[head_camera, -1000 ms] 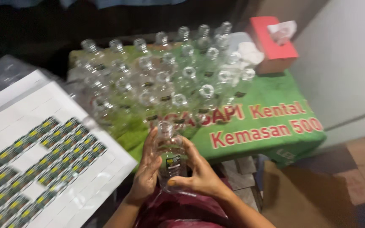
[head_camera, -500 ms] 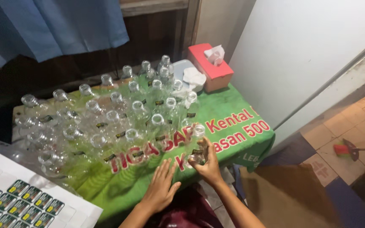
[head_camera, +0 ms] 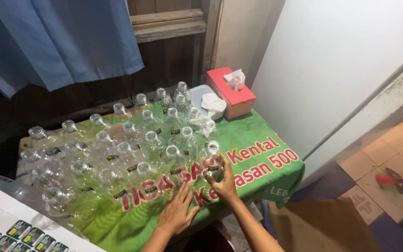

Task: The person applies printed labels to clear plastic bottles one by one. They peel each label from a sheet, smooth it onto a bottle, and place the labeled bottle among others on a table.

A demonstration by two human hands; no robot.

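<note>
Right hand [head_camera: 224, 185] wrapped around the lower body of a clear bottle [head_camera: 212, 163], fingers curled on it from the near side; bottle upright at the near right corner of the cluster, base on the green cloth [head_camera: 262, 140]. Left hand [head_camera: 177, 212] flat on the cloth just near-left of it, fingers spread, holding nothing.

Bench covered by the green cloth with red and white lettering. Many more empty clear bottles [head_camera: 117, 149] stand on it, uncapped, mouths up, in loose rows running to the far left; several carry a small dark label on the front, the held one too. Pink tissue box [head_camera: 232, 93] at the far right corner, a pale lidded tub [head_camera: 201, 95] with crumpled tissue on it just left of the box. Sheet of dark stickers [head_camera: 19, 235] on white backing at the near left edge. Blue curtain [head_camera: 61, 42] behind, white wall panel [head_camera: 341, 65] to the right, a red-headed tool [head_camera: 388, 179] on the tiled floor far right.

Handling, by judgement: bottle looks thin-walled plastic, empty, so very light and easy to tip or knock into its neighbours; smooth sides probably slippery, walls likely dent under a hard squeeze. Best hold seems the round body low down, or the stiffer neck below the mouth
</note>
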